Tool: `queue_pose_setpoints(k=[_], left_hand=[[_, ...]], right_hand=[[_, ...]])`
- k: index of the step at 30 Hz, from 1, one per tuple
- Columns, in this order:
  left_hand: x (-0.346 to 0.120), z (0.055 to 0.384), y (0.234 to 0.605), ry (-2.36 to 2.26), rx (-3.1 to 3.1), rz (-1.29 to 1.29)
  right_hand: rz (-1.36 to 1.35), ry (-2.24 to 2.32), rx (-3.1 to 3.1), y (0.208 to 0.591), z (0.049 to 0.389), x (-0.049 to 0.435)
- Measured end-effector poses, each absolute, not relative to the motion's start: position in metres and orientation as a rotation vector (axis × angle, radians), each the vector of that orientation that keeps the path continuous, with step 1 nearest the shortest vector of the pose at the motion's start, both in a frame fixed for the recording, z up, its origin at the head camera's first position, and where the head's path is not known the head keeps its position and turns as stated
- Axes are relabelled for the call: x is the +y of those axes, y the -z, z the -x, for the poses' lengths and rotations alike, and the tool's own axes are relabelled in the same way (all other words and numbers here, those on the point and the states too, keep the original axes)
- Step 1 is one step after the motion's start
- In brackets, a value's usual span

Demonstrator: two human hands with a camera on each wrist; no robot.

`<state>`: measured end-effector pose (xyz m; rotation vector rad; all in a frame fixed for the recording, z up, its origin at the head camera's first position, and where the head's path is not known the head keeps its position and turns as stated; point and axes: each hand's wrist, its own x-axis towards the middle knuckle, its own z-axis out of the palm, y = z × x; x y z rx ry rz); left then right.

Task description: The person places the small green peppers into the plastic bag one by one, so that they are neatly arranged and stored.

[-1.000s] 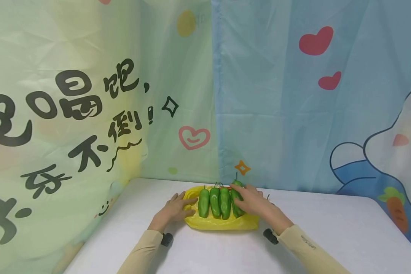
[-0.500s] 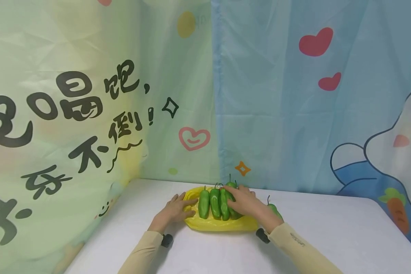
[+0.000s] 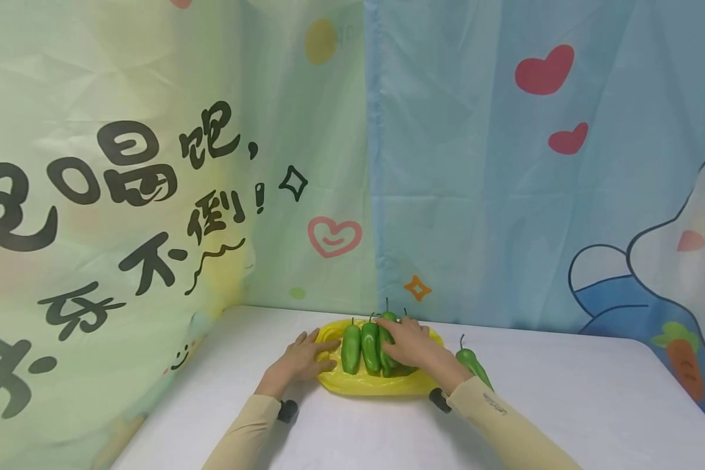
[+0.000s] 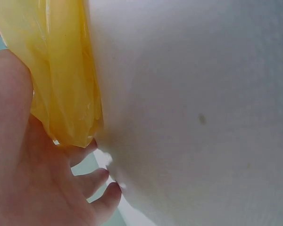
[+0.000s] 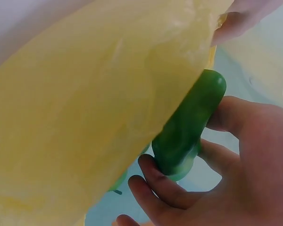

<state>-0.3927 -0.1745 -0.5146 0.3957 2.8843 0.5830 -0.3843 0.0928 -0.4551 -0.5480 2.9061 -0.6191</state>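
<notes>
In the head view, a crumpled yellow plastic bag [image 3: 382,386] lies spread on the table with several green peppers on it. Two upright peppers, a left one [image 3: 350,350] and its neighbour [image 3: 370,349], show plainly. My right hand [image 3: 414,344] grips another green pepper [image 5: 186,122] between thumb and fingers, just right of that pair, and partly covers the peppers behind. At the bag's left edge rests my left hand [image 3: 298,360], fingers spread, thumb side over the yellow plastic. The left wrist view shows the bag's fold [image 4: 68,89] beside the palm and loose fingers [image 4: 106,200].
Another green pepper [image 3: 472,363] lies on the white table [image 3: 352,434] right of the bag, partly behind the right forearm. A printed cloth backdrop [image 3: 482,196] rises behind the table's far edge.
My right hand has moved left with the pepper it grips, towards the other peppers on the bag. The pepper right of the bag has come into fuller view. My left hand stays in place.
</notes>
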Motion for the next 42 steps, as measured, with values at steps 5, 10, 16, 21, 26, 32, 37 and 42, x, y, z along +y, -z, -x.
queue_pose_setpoints(k=[5,10,16,21,26,32,37,42], left_hand=[[-0.175,0.393,0.515,-0.592,2.880,-0.390],[-0.174,0.393,0.515,-0.596,2.872,-0.381],[-0.174,0.395,0.515,-0.586,2.870,-0.385],[-0.175,0.396,0.518,-0.576,2.874,-0.374],[-0.175,0.397,0.519,-0.574,2.877,-0.389],[-0.176,0.396,0.518,-0.584,2.874,-0.405],[-0.177,0.397,0.518,-0.577,2.877,-0.409],[-0.177,0.397,0.517,-0.571,2.878,-0.402]], right_hand=[[0.546,0.603,2.919,0.458,0.386,0.087],[0.536,0.593,2.922,0.459,0.388,0.082],[0.507,0.572,2.920,0.462,0.391,0.078],[0.493,0.574,2.912,0.463,0.392,0.075],[0.488,0.580,2.912,0.463,0.391,0.073],[0.488,0.569,2.923,0.460,0.390,0.070],[0.475,0.578,2.917,0.460,0.390,0.070],[0.473,0.589,2.909,0.460,0.390,0.070]])
